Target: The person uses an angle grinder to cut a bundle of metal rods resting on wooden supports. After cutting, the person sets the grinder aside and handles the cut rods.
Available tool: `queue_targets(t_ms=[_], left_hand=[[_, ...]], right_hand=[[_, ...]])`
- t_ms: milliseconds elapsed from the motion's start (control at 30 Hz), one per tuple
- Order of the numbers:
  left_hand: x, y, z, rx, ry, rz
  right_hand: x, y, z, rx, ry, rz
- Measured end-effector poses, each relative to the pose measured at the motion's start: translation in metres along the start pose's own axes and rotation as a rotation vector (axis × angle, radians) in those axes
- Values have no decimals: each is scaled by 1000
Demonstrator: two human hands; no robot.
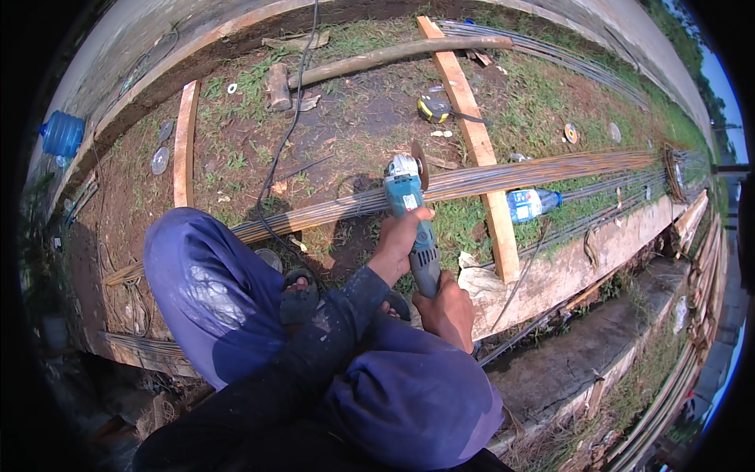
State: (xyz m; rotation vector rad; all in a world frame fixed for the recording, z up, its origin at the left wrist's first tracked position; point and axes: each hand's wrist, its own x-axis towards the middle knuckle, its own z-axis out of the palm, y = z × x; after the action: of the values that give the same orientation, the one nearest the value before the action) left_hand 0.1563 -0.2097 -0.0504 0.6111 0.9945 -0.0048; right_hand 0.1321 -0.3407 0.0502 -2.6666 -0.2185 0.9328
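Observation:
An angle grinder [407, 198] with a teal body and grey rear is held in both my hands. My left hand [399, 240] wraps round the middle of its body. Behind it, my right hand [447, 309] grips the rear end. A brown cutting disc [420, 165] stands on edge at the grinder's head, over a long bundle of rusty steel rods [543, 171]. Whether the disc touches the rods or spins, I cannot tell. The bundle crosses a wooden beam [477, 141] to the right of the grinder.
A shorter wooden beam [185, 141] lies left. Beyond the rods are a long-handled hammer [377, 63], a yellow tape measure [433, 109] and loose discs [571, 134]. A blue-labelled bottle [533, 204] lies right. A black cable [288, 134] runs across the ground; a blue water jug [61, 134] sits far left.

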Motion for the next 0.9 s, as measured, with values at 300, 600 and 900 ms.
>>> queue_targets(t_ms=[300,600,900], left_hand=[[6,-3,-5,-11,-15,7],[10,-2,-3,-1,-14,3],[13,5,-5,11,12,-4]], right_hand=[[3,4,5,9,-17,-10],[9,2,6,-15,-17,29],[16,-2,6,-40,-37,19]])
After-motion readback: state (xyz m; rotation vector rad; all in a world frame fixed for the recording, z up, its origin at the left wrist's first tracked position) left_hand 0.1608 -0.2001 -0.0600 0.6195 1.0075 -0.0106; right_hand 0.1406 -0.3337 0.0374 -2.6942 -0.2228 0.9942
